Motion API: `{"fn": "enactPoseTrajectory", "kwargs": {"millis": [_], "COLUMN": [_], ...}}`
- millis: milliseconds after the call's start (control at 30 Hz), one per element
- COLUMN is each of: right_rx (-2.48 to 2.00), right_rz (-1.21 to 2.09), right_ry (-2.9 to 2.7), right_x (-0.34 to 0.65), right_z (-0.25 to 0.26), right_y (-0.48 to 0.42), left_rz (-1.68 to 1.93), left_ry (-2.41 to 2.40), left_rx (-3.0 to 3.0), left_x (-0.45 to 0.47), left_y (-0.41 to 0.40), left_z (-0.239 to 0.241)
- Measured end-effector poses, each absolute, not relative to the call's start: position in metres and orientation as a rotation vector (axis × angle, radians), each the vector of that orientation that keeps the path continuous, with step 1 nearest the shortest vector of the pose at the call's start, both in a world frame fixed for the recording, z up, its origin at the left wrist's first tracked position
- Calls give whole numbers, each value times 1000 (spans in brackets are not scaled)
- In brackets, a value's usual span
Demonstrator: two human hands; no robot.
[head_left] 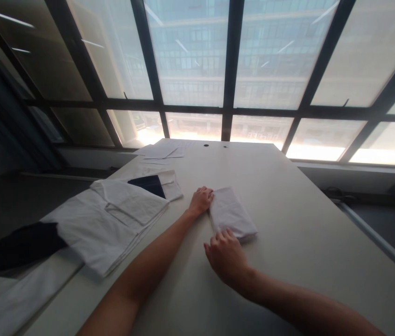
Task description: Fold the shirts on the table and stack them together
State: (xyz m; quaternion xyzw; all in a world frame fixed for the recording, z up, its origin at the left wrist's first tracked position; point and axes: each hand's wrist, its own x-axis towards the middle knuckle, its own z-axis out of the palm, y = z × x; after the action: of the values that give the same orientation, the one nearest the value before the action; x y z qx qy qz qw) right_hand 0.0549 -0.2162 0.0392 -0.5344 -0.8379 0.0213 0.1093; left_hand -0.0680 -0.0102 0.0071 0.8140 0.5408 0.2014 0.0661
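A white cloth folded into a small, thick rectangle (234, 212) lies flat on the white table (281, 205). At its far left corner, the curled fingers of my left hand (201, 200) grip the edge. My right hand (228, 259) is closed at the near left corner, fingertips on top of the cloth; its thumb is apart on the left. What is under the fingers of either hand is hidden.
Larger white garments (123, 214) are piled along the left edge, with a dark folded piece (148, 185) among them and dark cloth (18, 247) hanging over the side. Paper sheets (162, 150) lie at the far left. Windows (190, 56) stand beyond the table.
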Motion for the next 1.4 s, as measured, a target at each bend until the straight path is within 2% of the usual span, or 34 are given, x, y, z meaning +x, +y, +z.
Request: {"fn": "enactPoseTrajectory", "kwargs": {"millis": [167, 300, 367, 433, 533, 600, 933, 1067, 1200, 1400], "right_rx": [-1877, -1857, -1890, -1976, -2070, -2064, -1891, -1786, -1485, -1233], "right_rz": [121, -47, -79, -27, 39, 26, 34, 46, 101, 69], "right_ry": [-2338, -2144, -2067, -2018, -1965, -1949, -2115, -2234, -2509, -2628], "right_x": [82, 95, 97, 100, 104, 107, 99, 121, 181, 265], "right_z": [58, 58, 49, 36, 16, 7, -5, -3, 6, 12], "right_y": [-201, -174, -158, -145, -138, -143, -191, -188, -166, -135], "left_rz": [589, 667, 750, 729, 485, 344, 61, 114, 197, 495], "left_ry": [1730, 1803, 1629, 1246, 770, 703, 1033, 1142, 1288, 1391], "left_rx": [2361, 2374, 2523, 2732, 2885, 2884, 2628, 2586, 2560, 2553], "left_x": [-81, -72, -56, -36, -14, -8, -12, -28, -62, -102], "left_y": [-11, -22, -30, -35, -35, -28, 25, 31, 27, -1], "left_z": [19, 33, 35, 31, 18, 10, 18, 14, 9, 6]}}
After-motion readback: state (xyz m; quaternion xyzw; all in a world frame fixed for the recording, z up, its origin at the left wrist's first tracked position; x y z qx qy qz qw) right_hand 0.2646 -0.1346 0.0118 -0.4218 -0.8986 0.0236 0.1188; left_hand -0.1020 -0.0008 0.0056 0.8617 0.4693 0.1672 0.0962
